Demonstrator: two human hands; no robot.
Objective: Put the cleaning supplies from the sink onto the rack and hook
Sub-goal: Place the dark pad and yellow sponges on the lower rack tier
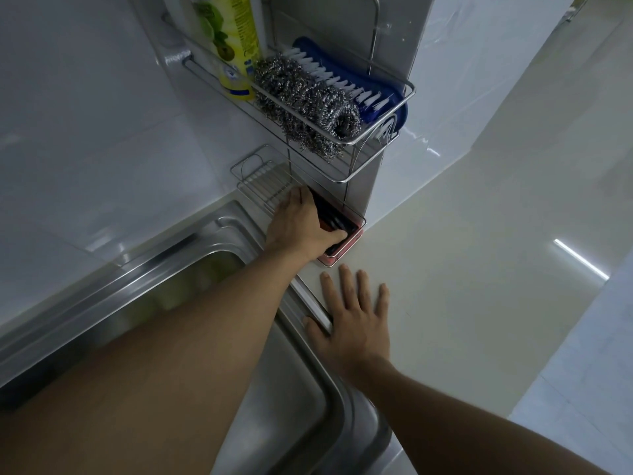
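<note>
Three supplies sit on the upper rack [407, 89]: a yellow bottle [236, 46], steel scourers [305, 101] and a blue brush [359, 80]. The left hand [298, 224] grips a black-topped pink sponge [354, 237] at the lower shelf's [260, 180] right end. The right hand [356, 323] lies flat and empty on the counter [479, 269]. Nearly done, I judge; no hook shows.

The print on the yellow bottle [236, 39] is too blurred to read.

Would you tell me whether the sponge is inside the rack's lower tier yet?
In: the sponge lies within the lower tier and its wire rim, the left hand gripping it.
</note>
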